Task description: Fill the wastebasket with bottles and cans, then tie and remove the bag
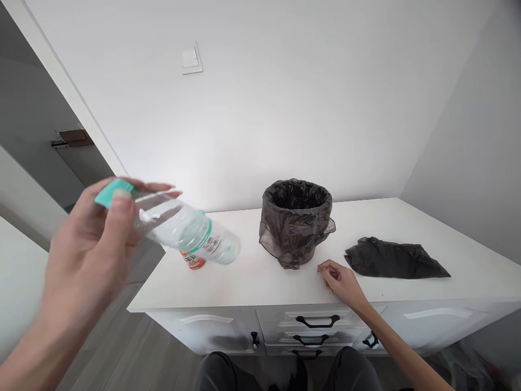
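My left hand [87, 247] is raised at the left and grips the neck end of a clear plastic bottle [191, 233] with a teal cap [114, 193]. The bottle lies tilted in the air, its base pointing right toward a small bin [296, 220] lined with a black bag. My right hand [338, 281] rests on the white cabinet top [252, 277] just right of the bin's foot, its fingers loosely curled with nothing seen in them. A small orange-labelled container [194, 262] stands on the top, mostly hidden behind the bottle.
A folded black plastic bag [393, 259] lies on the cabinet top to the right. Drawers with black handles [317, 321] run below the front edge. My knees show at the bottom. A white wall with a switch [191, 58] stands behind.
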The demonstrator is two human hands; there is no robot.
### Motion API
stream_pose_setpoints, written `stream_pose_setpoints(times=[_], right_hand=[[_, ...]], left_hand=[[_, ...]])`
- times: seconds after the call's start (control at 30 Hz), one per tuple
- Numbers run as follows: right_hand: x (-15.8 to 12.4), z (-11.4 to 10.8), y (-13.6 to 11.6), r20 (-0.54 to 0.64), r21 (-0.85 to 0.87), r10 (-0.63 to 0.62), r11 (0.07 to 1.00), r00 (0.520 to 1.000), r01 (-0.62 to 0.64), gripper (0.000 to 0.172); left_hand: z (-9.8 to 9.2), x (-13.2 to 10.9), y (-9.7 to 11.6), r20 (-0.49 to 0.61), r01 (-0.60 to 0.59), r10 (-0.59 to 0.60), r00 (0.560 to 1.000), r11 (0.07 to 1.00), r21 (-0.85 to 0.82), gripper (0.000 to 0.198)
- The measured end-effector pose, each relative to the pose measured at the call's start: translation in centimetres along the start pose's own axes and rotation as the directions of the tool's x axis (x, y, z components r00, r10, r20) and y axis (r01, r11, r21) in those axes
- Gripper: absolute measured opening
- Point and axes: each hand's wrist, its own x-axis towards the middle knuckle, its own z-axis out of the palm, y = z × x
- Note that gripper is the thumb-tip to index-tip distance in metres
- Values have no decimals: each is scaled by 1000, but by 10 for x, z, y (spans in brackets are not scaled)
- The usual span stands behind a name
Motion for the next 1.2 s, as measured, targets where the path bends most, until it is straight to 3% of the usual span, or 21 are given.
stream_pose_setpoints(times=[0.07,0.13,0.3,0.4,0.47,0.63,0.77,0.87,0.93,1.03,1.2], right_hand=[[0,0,-1,-4,-5,-12,1000,1000,12,38],[0,0,-3,-16,-8,-21,1000,1000,21,36],[0,-1,-14,10,-59,-57,997,998,58,31],[2,-3,-16,24,-77,-55,995,998,57,30],[4,-4,-17,20,-91,-55,994,998,57,28],[5,-3,-16,10,-177,-84,981,996,84,25],[3,0,-17,17,-275,-125,953,992,125,21],[2,2,-17,26,-313,-141,939,990,142,20],[2,2,-17,26,-325,-140,935,990,141,20],[3,3,-16,30,-347,-131,928,991,133,20],[2,4,-15,24,-370,-126,920,992,126,22]], left_hand=[[28,23,17,7,-55,59,998,962,-268,28],[61,49,22,39,-99,124,992,914,-394,29],[152,96,3,142,-49,118,983,909,-415,48],[195,100,-16,254,-7,124,959,910,-415,51],[212,95,-28,354,11,133,926,927,-376,48],[224,87,-56,571,35,67,818,985,-166,42],[226,92,-69,640,-50,-33,767,993,111,39],[227,94,-69,682,-63,-110,723,973,224,45],[228,91,-68,674,-72,-91,733,975,209,53],[229,84,-71,619,-49,-32,785,992,114,62],[225,69,-81,621,101,-111,776,994,52,74]])
